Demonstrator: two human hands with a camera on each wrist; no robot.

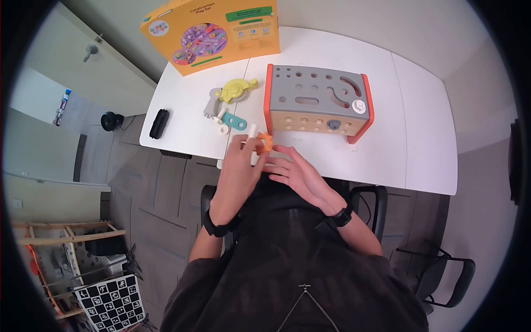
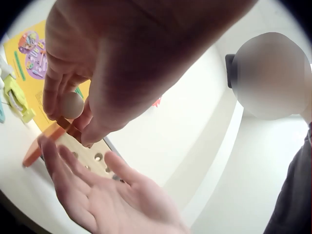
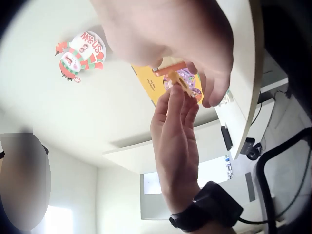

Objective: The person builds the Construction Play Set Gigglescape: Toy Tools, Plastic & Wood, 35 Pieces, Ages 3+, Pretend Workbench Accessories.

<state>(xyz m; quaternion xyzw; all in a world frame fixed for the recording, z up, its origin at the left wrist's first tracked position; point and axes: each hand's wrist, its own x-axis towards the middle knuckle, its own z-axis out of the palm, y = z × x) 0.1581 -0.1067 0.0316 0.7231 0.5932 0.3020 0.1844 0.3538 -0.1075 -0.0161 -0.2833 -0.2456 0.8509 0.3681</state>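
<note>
Head view: holds in pinching left hand (image 1: pixel 237 166) an orange gear (image 1: pixel 267 142) by the near table edge (image 1: pixel 365 178), at the fingertips, longer visible axis near to far, white peg (image 1: pixel 253 131) just left, pointing far, right hand (image 1: pixel 301 176) relaxed alongside; left wrist view: gear beside peg's round end; right wrist view: slanting at thumb tip.
</note>
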